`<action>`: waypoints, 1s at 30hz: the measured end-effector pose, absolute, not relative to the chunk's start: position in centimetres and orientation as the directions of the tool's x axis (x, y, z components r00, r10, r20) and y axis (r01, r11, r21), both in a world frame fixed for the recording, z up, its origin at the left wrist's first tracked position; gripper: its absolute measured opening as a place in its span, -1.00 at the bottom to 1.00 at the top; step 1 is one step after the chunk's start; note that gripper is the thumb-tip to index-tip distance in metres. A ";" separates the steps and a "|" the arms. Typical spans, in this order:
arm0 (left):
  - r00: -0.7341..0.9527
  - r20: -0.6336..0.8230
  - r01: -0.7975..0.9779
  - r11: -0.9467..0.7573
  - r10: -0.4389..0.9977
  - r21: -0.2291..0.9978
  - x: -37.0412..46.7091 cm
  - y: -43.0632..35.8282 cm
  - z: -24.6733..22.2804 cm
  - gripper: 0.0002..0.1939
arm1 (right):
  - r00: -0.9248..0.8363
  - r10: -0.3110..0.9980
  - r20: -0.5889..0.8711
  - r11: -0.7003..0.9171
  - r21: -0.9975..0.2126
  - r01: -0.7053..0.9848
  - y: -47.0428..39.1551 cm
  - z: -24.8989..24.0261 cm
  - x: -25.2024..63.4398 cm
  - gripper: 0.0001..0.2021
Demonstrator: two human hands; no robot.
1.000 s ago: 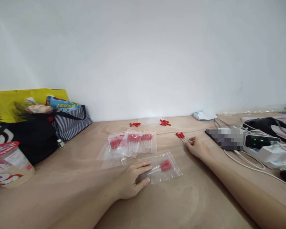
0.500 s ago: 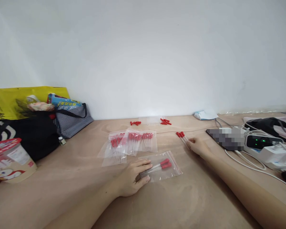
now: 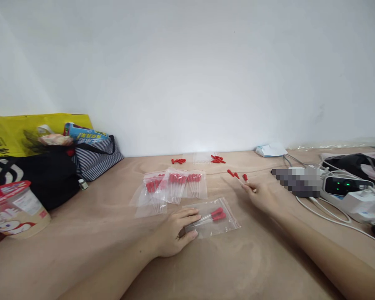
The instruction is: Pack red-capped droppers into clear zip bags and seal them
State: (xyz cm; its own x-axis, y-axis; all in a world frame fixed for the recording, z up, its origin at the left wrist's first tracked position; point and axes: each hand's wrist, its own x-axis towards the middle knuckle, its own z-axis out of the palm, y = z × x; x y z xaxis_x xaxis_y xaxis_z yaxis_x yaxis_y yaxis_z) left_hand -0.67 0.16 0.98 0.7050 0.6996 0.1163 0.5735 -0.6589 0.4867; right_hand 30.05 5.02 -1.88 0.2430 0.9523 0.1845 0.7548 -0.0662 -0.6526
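My left hand (image 3: 179, 231) rests on the table with its fingers and thumb closed over the left end of a clear zip bag (image 3: 228, 229). Inside that bag lie droppers (image 3: 218, 213) with red rubber bulbs and clear stems. Farther right, my right hand (image 3: 261, 196) pinches droppers (image 3: 236, 176) by their stems, red bulbs pointing away from me. Two of these bulbs are close together and a third is set apart to the right. Beyond my left hand, several overlapping zip bags (image 3: 176, 187) hold more red-bulbed droppers.
Loose red bulbs (image 3: 178, 161) lie near the wall, with another small pile (image 3: 218, 159) beside clear stems. At left stand a drink cup (image 3: 20, 212), a black bag (image 3: 56, 175) and a striped bag (image 3: 96, 156). A charger (image 3: 346, 185) and white cables (image 3: 331, 221) occupy the right.
The droppers in my right hand have fanned apart; a third red bulb now shows there. The fingers have shifted on the stems. My left hand stays on the bag.
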 end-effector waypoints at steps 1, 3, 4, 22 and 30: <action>0.702 0.116 0.576 -0.656 0.702 0.487 -0.7 0.1 1.0 -0.60 | 0.212 0.963 0.168 -0.063 -0.625 0.778 4.6 -1.8 29.5 -0.75; 0.698 0.119 0.580 -0.655 0.706 0.485 -0.6 0.1 1.0 -0.61 | 0.155 0.977 0.146 -0.045 -0.569 0.821 4.0 -1.7 28.7 -0.76; 0.699 0.120 0.580 -0.657 0.705 0.481 -0.6 0.1 1.0 -0.61 | 0.135 0.981 0.142 -0.036 -0.548 0.836 3.7 -1.7 28.4 -0.77; 0.717 0.104 0.573 -0.668 0.689 0.475 -0.8 0.4 0.7 -0.59 | -0.074 0.995 0.066 0.097 -0.494 0.864 8.3 -0.1 22.6 -0.69; 0.708 0.084 0.578 -0.643 0.701 0.502 -0.9 0.3 0.8 -0.61 | -0.151 0.976 0.158 0.214 -0.542 0.812 7.6 1.6 23.8 -0.83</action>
